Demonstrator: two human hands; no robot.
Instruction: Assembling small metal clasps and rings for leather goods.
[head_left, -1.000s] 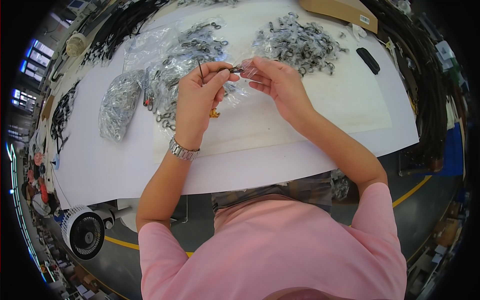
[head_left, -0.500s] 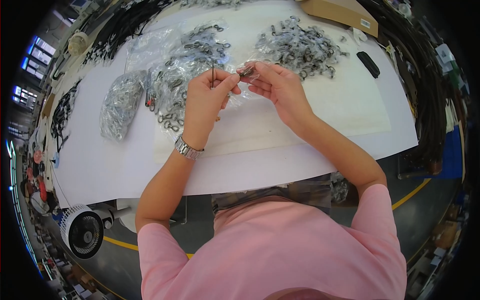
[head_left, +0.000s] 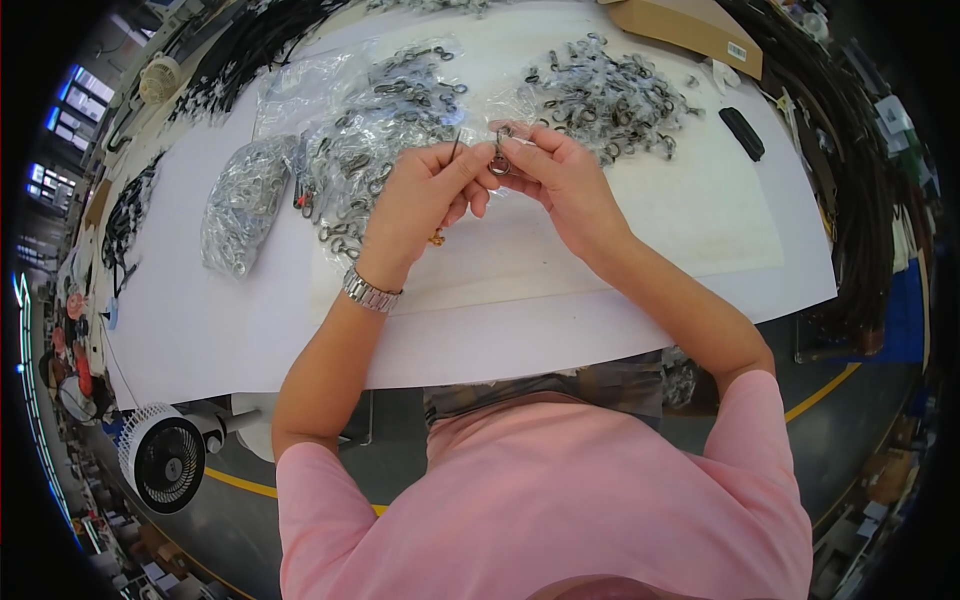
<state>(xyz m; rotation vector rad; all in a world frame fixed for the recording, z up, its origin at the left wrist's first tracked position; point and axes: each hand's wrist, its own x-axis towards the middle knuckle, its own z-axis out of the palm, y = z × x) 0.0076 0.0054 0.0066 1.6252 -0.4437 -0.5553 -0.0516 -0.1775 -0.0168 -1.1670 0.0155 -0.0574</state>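
Note:
Above the middle of the table my two hands meet at a small dark metal snap hook (head_left: 499, 163) whose round ring end hangs downward. My right hand (head_left: 565, 185) is closed, pinching the hook between thumb and fingers. My left hand (head_left: 425, 195) is closed around a thin dark rod (head_left: 457, 143) that sticks up past the forefinger, and its thumb tip is close against the hook's ring. Clear film shows faintly around the fingers. Just beyond my left hand spreads a heap of film-wrapped metal hooks (head_left: 350, 165); a second heap (head_left: 620, 100) lies beyond my right hand.
A full clear plastic bag (head_left: 240, 215) lies at the left. A black oblong case (head_left: 741, 134) and a cardboard box (head_left: 685, 30) are at the far right. Dark straps (head_left: 245, 55) lie along the back left. A fan (head_left: 165, 460) stands below the table's left corner.
Both hands have shifted slightly right. The snap hook, earlier lying sideways in crumpled clear film, now stands upright with its ring showing. The rod in my left hand leans more to the right.

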